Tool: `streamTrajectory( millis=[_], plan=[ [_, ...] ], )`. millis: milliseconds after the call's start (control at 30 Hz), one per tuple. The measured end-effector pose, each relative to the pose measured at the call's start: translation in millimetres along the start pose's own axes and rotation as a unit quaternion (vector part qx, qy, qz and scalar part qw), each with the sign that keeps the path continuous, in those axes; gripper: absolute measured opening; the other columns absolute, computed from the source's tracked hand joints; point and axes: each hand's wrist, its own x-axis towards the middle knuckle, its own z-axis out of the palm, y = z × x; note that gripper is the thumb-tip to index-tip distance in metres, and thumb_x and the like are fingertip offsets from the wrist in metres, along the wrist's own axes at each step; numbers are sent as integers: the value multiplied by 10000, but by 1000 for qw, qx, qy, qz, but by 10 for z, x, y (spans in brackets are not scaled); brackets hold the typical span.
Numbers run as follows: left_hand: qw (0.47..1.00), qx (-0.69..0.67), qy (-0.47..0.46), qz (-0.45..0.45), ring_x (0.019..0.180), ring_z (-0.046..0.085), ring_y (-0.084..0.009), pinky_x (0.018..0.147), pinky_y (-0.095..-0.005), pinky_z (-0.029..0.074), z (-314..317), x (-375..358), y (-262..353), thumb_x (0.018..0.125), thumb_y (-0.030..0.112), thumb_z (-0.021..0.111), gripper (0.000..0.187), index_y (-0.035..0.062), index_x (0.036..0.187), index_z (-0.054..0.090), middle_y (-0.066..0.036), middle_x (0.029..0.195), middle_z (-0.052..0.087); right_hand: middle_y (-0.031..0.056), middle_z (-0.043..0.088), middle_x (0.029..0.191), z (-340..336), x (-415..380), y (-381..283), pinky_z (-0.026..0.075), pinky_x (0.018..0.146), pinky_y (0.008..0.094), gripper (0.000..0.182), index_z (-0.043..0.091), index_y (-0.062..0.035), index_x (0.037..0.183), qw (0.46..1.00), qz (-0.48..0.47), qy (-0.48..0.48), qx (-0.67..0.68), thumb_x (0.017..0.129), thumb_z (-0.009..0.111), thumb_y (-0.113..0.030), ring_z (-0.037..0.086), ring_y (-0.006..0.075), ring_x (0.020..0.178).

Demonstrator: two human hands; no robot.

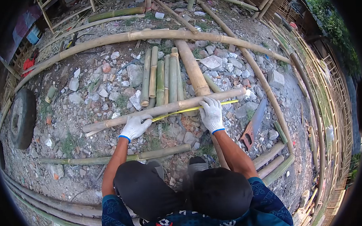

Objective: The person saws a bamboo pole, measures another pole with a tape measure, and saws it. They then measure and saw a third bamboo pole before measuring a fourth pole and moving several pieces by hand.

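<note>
A long bamboo pole (165,109) lies crosswise in front of me, slightly tilted up to the right. Along its near side runs a yellow tape measure (185,110). My left hand (135,127), in a white glove with a blue cuff, is closed at the tape's left end, against the pole. My right hand (211,114), gloved the same way, has its fingers bent over the pole, with the tape passing under the palm and sticking out to the right. Beyond the pole lie several short cut bamboo pieces (160,80) side by side, next to a thick bamboo pole (191,67).
A handsaw (253,126) with a wooden handle lies at the right on the rubble. An old tyre (22,118) stands at the left. A long curved-looking bamboo pole (118,37) crosses the back. Another bamboo piece (162,152) lies close before my feet. Stones cover the ground.
</note>
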Motion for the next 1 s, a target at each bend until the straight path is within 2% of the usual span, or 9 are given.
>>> streamTrajectory(
  millis=[167, 333, 433, 533, 633, 800, 900, 967, 1000],
  plan=[
    [990, -30, -130, -49, 1153, 671, -324, 1061, -377, 469, 74, -229, 5, 1044, 343, 518, 425, 51, 1291, 701, -180, 1229, 731, 133, 667, 1298, -73, -243, -220, 446, 1084, 515, 318, 708, -92, 1181, 998, -11, -16, 62, 867, 742, -132, 595, 356, 1241],
    [954, -246, -136, -104, 1220, 624, -264, 1118, -352, 420, 537, -649, 106, 1081, 319, 470, 460, -7, 1343, 660, -140, 1282, 710, 116, 699, 1065, 54, -709, -739, 501, 892, 472, 151, 699, -109, 1029, 988, 61, -26, 142, 895, 760, -140, 634, 346, 1029],
    [942, -278, -170, -75, 1278, 593, -240, 1146, -356, 403, 886, -827, 44, 1084, 298, 481, 458, -22, 1368, 643, -130, 1337, 689, 197, 714, 949, 60, -1012, -1001, 531, 819, 460, 251, 684, -29, 925, 924, 207, -118, 298, 994, 723, -267, 682, 382, 909],
    [931, -303, -195, -54, 1315, 567, -224, 1167, -356, 386, 989, -881, -7, 1095, 289, 482, 455, -17, 1401, 623, -118, 1383, 666, 208, 713, 899, -18, -1145, -1000, 534, 779, 440, 374, 682, 7, 928, 873, 320, -234, 285, 1037, 676, -351, 696, 364, 834],
    [920, -334, -201, -35, 1344, 546, -226, 1183, -356, 372, 953, -935, 74, 1108, 295, 483, 465, -9, 1443, 590, -127, 1424, 640, 187, 713, 860, -87, -1249, -963, 527, 759, 418, 391, 690, 5, 988, 836, 299, -288, 358, 1057, 641, -377, 691, 302, 788],
    [895, -396, -203, 24, 1416, 509, -275, 1211, -369, 342, 1384, -980, -122, 1106, 342, 510, 530, -12, 1500, 531, -180, 1494, 582, 109, 703, 1093, -99, -1305, -1114, 506, 922, 360, 426, 675, -6, 1267, 733, 299, -392, 468, 1089, 589, -383, 640, 200, 1032],
    [885, -384, -260, 37, 1439, 482, -260, 1211, -376, 345, 1360, -993, 18, 1109, 361, 529, 567, -11, 1535, 497, -173, 1528, 548, 106, 705, 1137, -90, -1372, -1122, 492, 974, 354, 405, 677, -13, 1270, 675, 261, -463, 512, 1100, 569, -363, 633, 202, 1078],
    [878, -391, -274, -15, 1401, 500, -232, 1181, -373, 384, 1393, -1077, 124, 1106, 349, 536, 554, -23, 1516, 514, -157, 1510, 550, 93, 708, 1178, -54, -1480, -1086, 484, 999, 348, 391, 663, -12, 1294, 688, 224, -459, 515, 1112, 543, -337, 631, 194, 1112],
    [873, -411, -261, 32, 1396, 502, -210, 1169, -368, 395, 1370, -1086, 197, 1090, 355, 572, 573, -14, 1522, 496, -143, 1463, 573, 79, 704, 1179, -74, -1480, -1088, 480, 1001, 333, 380, 652, -7, 1310, 694, 218, -458, 510, 1117, 539, -314, 620, 173, 1114]
  ],
)
